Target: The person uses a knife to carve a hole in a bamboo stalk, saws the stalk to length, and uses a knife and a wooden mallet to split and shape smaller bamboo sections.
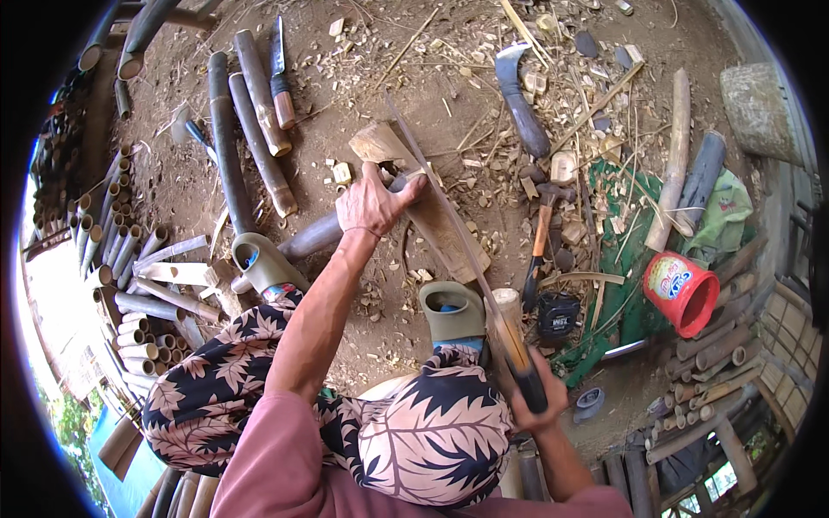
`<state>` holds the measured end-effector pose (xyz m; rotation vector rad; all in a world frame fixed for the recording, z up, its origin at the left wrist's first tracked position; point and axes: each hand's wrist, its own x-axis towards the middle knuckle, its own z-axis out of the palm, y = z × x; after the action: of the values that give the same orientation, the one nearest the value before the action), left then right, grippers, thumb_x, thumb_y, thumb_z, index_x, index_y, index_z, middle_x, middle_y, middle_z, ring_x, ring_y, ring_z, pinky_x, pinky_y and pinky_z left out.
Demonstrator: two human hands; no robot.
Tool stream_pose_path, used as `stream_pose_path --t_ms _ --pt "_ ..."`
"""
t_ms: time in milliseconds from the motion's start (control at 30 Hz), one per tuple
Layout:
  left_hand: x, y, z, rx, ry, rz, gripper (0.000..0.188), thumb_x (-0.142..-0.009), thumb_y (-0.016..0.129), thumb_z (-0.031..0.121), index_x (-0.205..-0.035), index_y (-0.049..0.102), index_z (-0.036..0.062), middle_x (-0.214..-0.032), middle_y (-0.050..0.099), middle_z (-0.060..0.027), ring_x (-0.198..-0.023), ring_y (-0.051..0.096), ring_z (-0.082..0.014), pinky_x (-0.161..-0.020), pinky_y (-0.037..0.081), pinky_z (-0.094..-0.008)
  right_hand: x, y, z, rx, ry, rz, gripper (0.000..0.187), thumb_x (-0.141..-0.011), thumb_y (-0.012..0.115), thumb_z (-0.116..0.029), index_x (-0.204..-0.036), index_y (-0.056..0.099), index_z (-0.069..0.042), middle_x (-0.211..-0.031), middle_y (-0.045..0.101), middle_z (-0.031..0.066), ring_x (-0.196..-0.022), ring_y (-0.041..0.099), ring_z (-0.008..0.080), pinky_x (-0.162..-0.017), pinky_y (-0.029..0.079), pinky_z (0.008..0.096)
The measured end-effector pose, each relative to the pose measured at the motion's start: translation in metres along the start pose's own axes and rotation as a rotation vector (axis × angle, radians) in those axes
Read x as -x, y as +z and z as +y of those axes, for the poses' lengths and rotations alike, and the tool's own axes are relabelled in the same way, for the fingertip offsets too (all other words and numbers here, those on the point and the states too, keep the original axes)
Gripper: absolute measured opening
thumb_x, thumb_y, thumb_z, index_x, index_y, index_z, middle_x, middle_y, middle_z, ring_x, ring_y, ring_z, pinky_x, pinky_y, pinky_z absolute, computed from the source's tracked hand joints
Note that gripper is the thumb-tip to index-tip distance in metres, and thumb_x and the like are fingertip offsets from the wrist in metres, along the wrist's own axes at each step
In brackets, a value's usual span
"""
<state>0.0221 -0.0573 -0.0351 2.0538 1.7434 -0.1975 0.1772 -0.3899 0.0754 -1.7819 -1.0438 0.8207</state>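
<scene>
My left hand [373, 200] grips a dark bamboo pole [315, 236] near its far end, fingers wrapped over it and thumb pointing right. That end lies across a pale wooden block [440, 237] on the ground between my boots. My right hand [544, 399] is closed round the dark handle of a handsaw [469, 240]. Its long thin blade points forward and to the left, passing right beside the pole's end, close to my left thumb. Whether the teeth touch the bamboo I cannot tell.
Bamboo lengths [226, 138] and a knife [279, 69] lie ahead left. A curved blade in a dark sheath [521, 108], a hammer [541, 229], a black tape measure [558, 314] and a red bucket [682, 293] are at right. Cut bamboo stacks [147, 332] stand left; wood chips litter the dirt.
</scene>
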Motion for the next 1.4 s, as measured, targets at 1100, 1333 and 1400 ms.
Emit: stream_pose_path --t_ms 1100,1333,1400 --pt "-0.011 -0.002 -0.001 0.018 -0.025 -0.03 0.064 -0.095 0.04 0.061 -0.101 0.053 -0.0008 -0.082 0.067 -0.032 -0.082 0.067 -0.048 -0.078 0.05 -0.0544 -0.042 0.031 0.003 0.156 -0.05 0.078 0.049 -0.077 0.066 -0.005 -0.125 0.059 0.007 -0.087 0.071 0.0179 -0.067 0.07 0.0252 -0.061 0.055 0.036" --pt "-0.009 0.001 0.007 -0.011 -0.004 0.005 0.062 -0.095 0.04 0.059 -0.101 0.054 -0.0019 -0.084 0.067 -0.0331 -0.085 0.067 -0.0476 -0.08 0.051 -0.0536 -0.047 0.041 0.013 0.196 0.027 0.068 0.051 -0.077 0.067 -0.008 -0.125 0.059 0.007 -0.083 0.07 0.0167 -0.062 0.068 0.0264 -0.061 0.055 0.0352" --pt "-0.012 0.0 0.01 0.017 -0.01 -0.017 0.064 -0.095 0.04 0.06 -0.101 0.054 -0.0021 -0.086 0.067 -0.0329 -0.086 0.067 -0.0473 -0.081 0.051 -0.053 -0.118 0.078 0.009 -0.071 -0.084 0.169 0.052 -0.077 0.068 -0.007 -0.126 0.058 0.007 -0.079 0.068 0.0159 -0.055 0.063 0.0286 -0.057 0.052 0.0355"
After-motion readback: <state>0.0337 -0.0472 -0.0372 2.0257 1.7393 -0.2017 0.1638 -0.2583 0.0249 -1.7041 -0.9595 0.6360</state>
